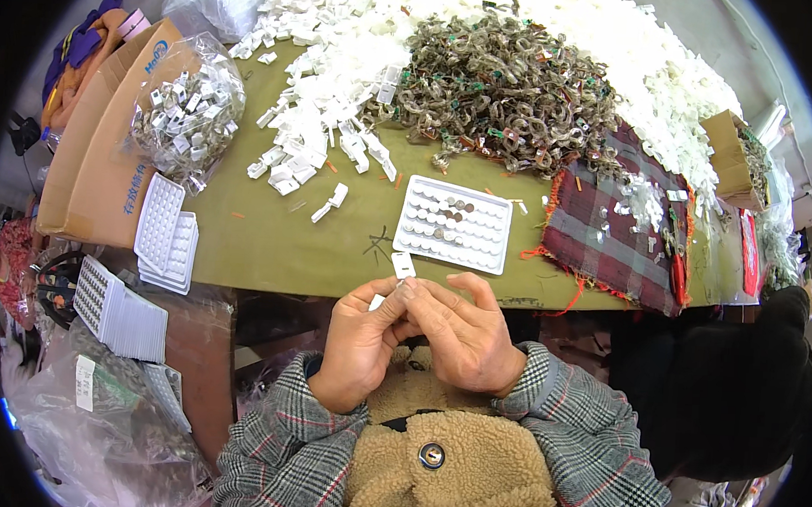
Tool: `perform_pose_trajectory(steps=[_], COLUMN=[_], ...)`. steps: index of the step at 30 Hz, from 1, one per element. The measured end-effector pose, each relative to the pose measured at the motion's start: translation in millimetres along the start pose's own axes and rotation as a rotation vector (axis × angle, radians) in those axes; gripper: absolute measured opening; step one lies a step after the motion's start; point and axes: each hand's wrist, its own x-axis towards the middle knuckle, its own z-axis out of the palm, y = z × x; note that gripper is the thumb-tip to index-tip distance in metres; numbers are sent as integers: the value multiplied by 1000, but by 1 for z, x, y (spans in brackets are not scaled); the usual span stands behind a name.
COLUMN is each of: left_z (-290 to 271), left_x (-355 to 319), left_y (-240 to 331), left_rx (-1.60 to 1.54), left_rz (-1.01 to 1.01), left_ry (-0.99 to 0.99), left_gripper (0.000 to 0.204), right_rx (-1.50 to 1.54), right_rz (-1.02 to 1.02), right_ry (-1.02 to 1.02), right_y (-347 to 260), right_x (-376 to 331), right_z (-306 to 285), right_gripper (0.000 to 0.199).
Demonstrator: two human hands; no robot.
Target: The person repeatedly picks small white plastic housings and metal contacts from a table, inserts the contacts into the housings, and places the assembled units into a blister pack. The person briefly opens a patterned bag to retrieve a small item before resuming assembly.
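Observation:
My left hand (pixel 354 341) and my right hand (pixel 468 341) meet at the table's near edge, fingers closed and fingertips touching. A small white plastic casing (pixel 403 265) with a dark slot sticks up from between the fingertips. Another bit of white plastic (pixel 377 302) shows among the fingers of my left hand; I cannot tell whether it is the same piece. Just beyond my hands lies a white tray (pixel 495 218) with rows of round pockets. Several pockets in its middle hold small round pieces, some silvery and some brown.
White plastic casings (pixel 307 129) are heaped across the back, beside a mound of coiled wires (pixel 511 89). A plaid cloth (pixel 581 235) covers the right side. At left are a cardboard box (pixel 94 159), a bag of parts (pixel 188 114), and stacked trays (pixel 131 322).

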Motion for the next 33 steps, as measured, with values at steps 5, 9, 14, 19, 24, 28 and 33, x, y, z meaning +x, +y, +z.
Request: perform_pose_trajectory(steps=[5,9,14,19,24,28,33], left_z=[4,8,2,-5,-4,-2,5], left_x=[-5,-3,1,0,7,9,9], left_y=[6,5,1,-5,-8,-11,-16], left_rx=[132,187,204,-171,-314,-324,-138], left_rz=[-25,-95,-240,-346,-349,-350,-315], left_ry=[-97,-158,-242,-304,-314,-261,-259], left_gripper=[17,14,22,36,27,27,24], right_rx=[678,1022,1114,639,336,175,26], right_rz=[458,892,982,335,89,-105,-193], right_ry=[140,10,-82,-94,13,152,155], right_y=[3,7,10,16,11,19,28], right_x=[-6,0,5,3,-6,-10,-17], right_z=[-24,-25,-22,-30,-25,-17,-24], right_gripper=[31,19,14,29,45,44,38])
